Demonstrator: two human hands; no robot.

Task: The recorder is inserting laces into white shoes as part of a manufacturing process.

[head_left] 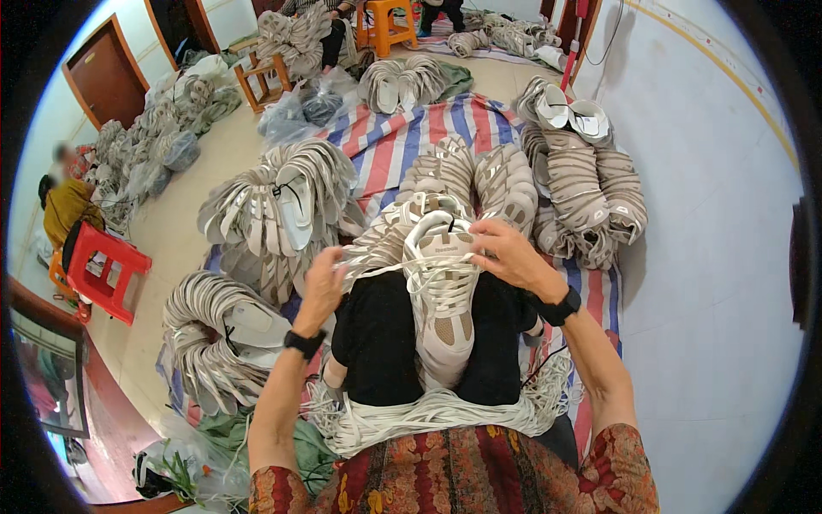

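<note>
A beige and white sneaker point(443, 330) rests between my knees, toe toward me, with white lacing across its tongue. A loose white shoelace point(377, 271) stretches from the shoe's eyelets to my left hand point(324, 283), whose slightly blurred fingers are closed on it. On the shoe's other side, my right hand point(507, 254) pinches a shoelace close to the upper eyelets. A thick bundle of white laces point(428, 418) lies across my lap. More sneakers point(505, 184) stand in rows just beyond the one between my knees.
Rings of bundled shoe uppers point(218, 334) lie to my left, and stacked sneakers point(591, 188) line the right wall. A striped sheet point(385, 150) covers the floor. Further off stand a red stool point(107, 270) and an orange stool point(387, 24). Other people sit farther away.
</note>
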